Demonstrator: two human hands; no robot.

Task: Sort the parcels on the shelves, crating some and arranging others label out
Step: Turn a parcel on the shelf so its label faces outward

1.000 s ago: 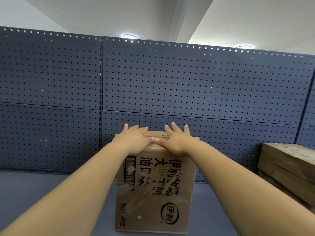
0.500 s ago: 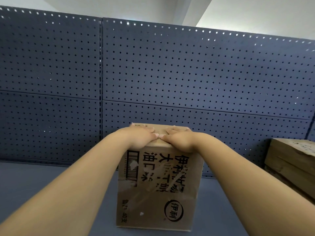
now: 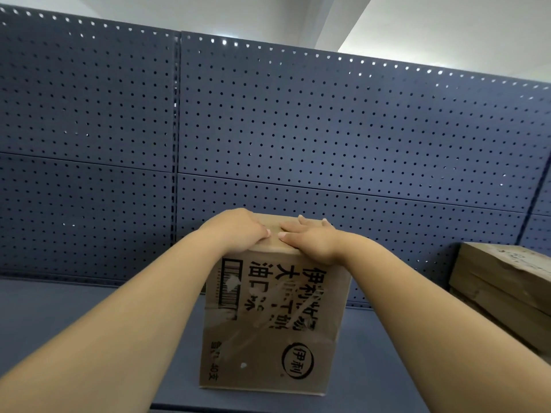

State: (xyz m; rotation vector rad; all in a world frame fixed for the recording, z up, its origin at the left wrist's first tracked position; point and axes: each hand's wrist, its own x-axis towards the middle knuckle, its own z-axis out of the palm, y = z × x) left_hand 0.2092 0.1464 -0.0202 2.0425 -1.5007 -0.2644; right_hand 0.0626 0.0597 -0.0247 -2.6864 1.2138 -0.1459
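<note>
Both hands rest on the top of one cardboard box (image 3: pixel 268 323). The left hand (image 3: pixel 238 231) lies curled over the top's left part, its fingers (image 3: pixel 259 234) bent and drawn together, thumb tip by the middle of the top edge. The right hand (image 3: pixel 310 238) lies flatter on the top's right part, fingers pointing away toward the back panel and slightly spread; the thumb runs along the front top edge. The two thumbs nearly meet, a small gap between them. Neither hand closes around anything; they press or rest on the box top.

The box stands on end on the blue-grey shelf (image 3: pixel 89 323), its long axis vertical. Its printed face is turned toward the camera: a barcode at upper left, large black characters turned sideways, a round logo at lower right, with clear tape across it. The box stands near the shelf's front edge, apart from the perforated back panel (image 3: pixel 298 129).

To the right, well apart, a stack of flat cardboard parcels (image 3: pixel 507 293) lies on the same shelf, partly cut off by the frame edge.
</note>
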